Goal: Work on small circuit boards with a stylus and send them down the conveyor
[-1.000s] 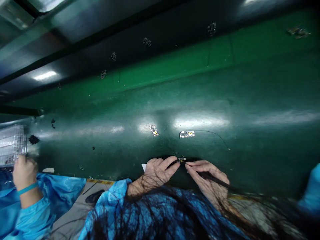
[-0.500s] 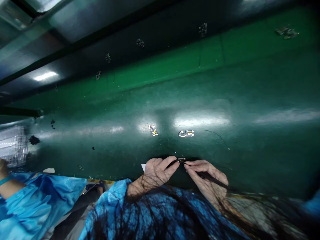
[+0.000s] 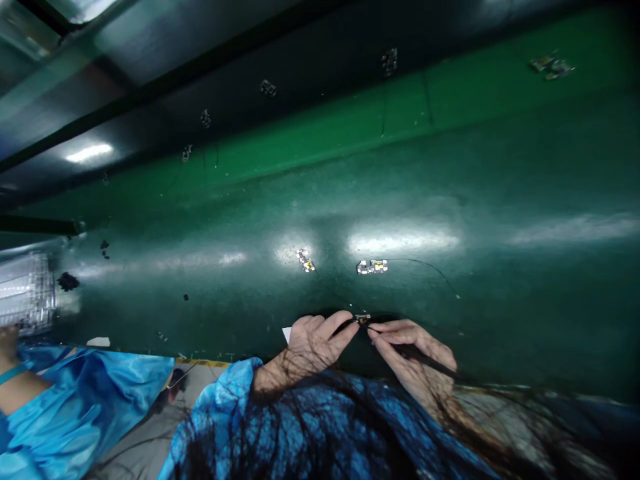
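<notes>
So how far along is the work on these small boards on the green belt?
Two small boards lie on the green belt beyond the hands; whether finished cannot be told. In hand: the left hand and right hand pinch a tiny part between fingertips, the right also holding a dark thin tool. More parts sit farther up the belt.

Readable text: none anywhere in the frame.
Small boards (image 3: 371, 267) at centre of the frame: bright marks, too small and blurred to read.
Clear tray (image 3: 25, 290) at left edge: no legible label.
</notes>
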Motion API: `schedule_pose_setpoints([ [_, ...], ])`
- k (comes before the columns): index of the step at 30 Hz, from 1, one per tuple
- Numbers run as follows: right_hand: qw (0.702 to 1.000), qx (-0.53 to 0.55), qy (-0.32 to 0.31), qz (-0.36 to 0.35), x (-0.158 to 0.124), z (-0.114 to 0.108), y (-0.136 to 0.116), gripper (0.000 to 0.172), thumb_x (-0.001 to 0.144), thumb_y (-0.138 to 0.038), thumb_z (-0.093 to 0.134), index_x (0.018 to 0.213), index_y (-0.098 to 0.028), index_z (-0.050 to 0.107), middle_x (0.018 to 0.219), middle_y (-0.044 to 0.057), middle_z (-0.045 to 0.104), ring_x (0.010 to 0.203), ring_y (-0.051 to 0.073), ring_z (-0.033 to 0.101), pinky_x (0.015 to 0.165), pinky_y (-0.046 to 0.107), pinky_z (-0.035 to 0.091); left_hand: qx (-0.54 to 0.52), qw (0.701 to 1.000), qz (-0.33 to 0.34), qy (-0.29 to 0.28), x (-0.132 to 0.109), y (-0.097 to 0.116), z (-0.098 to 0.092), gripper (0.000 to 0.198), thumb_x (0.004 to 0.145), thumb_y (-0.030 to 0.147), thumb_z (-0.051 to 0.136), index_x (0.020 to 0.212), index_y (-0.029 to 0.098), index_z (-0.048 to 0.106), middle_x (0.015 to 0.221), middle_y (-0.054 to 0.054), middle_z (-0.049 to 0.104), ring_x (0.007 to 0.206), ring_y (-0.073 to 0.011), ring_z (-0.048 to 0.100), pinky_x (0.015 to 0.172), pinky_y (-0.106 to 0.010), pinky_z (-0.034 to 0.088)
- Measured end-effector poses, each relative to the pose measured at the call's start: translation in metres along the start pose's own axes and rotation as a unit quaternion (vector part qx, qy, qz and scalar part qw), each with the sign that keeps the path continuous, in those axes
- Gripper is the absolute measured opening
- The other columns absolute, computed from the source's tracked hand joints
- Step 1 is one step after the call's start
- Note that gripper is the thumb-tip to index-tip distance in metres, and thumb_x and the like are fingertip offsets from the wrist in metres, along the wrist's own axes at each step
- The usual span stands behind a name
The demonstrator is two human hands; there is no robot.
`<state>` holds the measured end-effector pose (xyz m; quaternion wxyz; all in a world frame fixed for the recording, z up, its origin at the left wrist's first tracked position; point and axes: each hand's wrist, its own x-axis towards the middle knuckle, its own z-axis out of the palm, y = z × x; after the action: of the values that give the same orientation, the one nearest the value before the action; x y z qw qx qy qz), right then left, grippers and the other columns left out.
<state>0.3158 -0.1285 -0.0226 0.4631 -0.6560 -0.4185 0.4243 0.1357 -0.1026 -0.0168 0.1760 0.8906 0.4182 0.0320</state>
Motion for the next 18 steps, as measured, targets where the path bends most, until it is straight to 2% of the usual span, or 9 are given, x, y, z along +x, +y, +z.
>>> schedule_pose_setpoints([
  [8,1.0,-0.007,-0.006,-0.009,-0.0002,-0.0012,0.002,0.008,0.066,-0.024,0.07,0.063,-0.023,0.063,0.075,-0.002,0.069,0.067,0.01,0.068,0.065,0.021,0.056,0.047,0.994,0.032,0.092,-0.0051,-0.0028,0.0107,0.024,0.092,0.019,0.065,0.111,0.032,0.073,0.111,0.01,0.077,0.063,-0.0079,0.062,0.057,-0.026,0.048],
  [18,1.0,-0.018,-0.02,-0.015,0.0035,-0.0014,-0.0047,0.011,0.066,-0.026,0.07,0.06,-0.023,0.062,0.073,-0.003,0.069,0.063,0.009,0.068,0.062,0.019,0.055,0.064,0.991,0.029,0.118,-0.0023,-0.0023,0.0089,0.022,0.092,0.019,0.065,0.105,0.033,0.075,0.108,0.013,0.077,0.062,-0.0064,0.06,0.056,-0.026,0.046],
])
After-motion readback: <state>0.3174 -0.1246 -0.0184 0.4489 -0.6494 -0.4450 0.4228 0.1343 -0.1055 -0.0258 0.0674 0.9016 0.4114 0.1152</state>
